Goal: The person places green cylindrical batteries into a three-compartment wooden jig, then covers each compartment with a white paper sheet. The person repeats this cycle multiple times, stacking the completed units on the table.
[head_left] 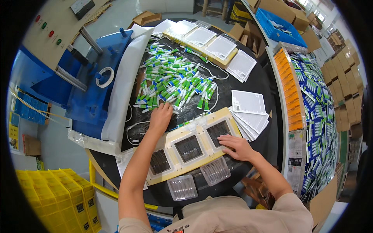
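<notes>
Left hand [161, 116] is out at the near edge of the pile of green-and-white tubes [175, 79], fingers curled down onto the tubes closest to it. Whether it has actually closed on one I cannot tell; the fingertips are buried in the heap. Right hand [237, 145] lies flat and spread on the cream-coloured jig tray [194, 145], over its right-hand window, gripping nothing, just pressing.

Risks from here, as I judge them. The tubes lie criss-crossed and touching, so a careless pick could drag neighbours along and send them rolling across the dark round surface [256, 83], perhaps under the tray's far edge. A white cord [134, 126] loops just beside the left wrist; a snag there could tug it through the pile. Two clear plastic blister shells [198, 180] sit right at the near rim of the surface, just beside the person's body, and a forearm sweep could knock them off. The stack of white cards [250, 116] fans out touching the tray's right end, close to the right hand; a nudge could skew it.
</notes>
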Tool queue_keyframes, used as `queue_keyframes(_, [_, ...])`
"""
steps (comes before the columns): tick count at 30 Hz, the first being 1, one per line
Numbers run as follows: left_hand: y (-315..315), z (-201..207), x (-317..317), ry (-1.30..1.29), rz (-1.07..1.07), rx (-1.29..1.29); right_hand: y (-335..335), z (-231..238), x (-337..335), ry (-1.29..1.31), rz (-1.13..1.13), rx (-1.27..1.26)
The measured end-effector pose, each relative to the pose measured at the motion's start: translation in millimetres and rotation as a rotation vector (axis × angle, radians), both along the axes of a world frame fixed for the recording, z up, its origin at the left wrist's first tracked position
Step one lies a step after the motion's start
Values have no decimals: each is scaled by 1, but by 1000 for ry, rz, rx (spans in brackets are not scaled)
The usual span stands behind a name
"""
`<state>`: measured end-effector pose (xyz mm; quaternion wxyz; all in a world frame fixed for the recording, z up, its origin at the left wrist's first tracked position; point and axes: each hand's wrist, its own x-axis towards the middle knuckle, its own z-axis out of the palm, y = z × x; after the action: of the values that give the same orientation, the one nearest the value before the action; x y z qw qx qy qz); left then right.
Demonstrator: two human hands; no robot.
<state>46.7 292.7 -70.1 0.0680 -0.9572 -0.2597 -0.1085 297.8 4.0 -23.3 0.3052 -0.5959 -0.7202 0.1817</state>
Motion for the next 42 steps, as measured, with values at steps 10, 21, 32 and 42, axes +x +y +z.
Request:
queue_keyframes(10, [-48, 53, -79, -1238, 518, -1185, 196, -8, -67, 15, -97, 314])
queue_keyframes(21, [-159, 56, -179, -1576, 796, -1221, 227, -14, -104, -263, -74, 265])
queue_keyframes(32, [-203, 29, -177, -341, 243, -40, 76, -20, -219, -239, 220, 464])
queue_keyframes(42, [-201, 21, -182, -367, 283, -151, 85, -32, -248, -328, 282, 292])
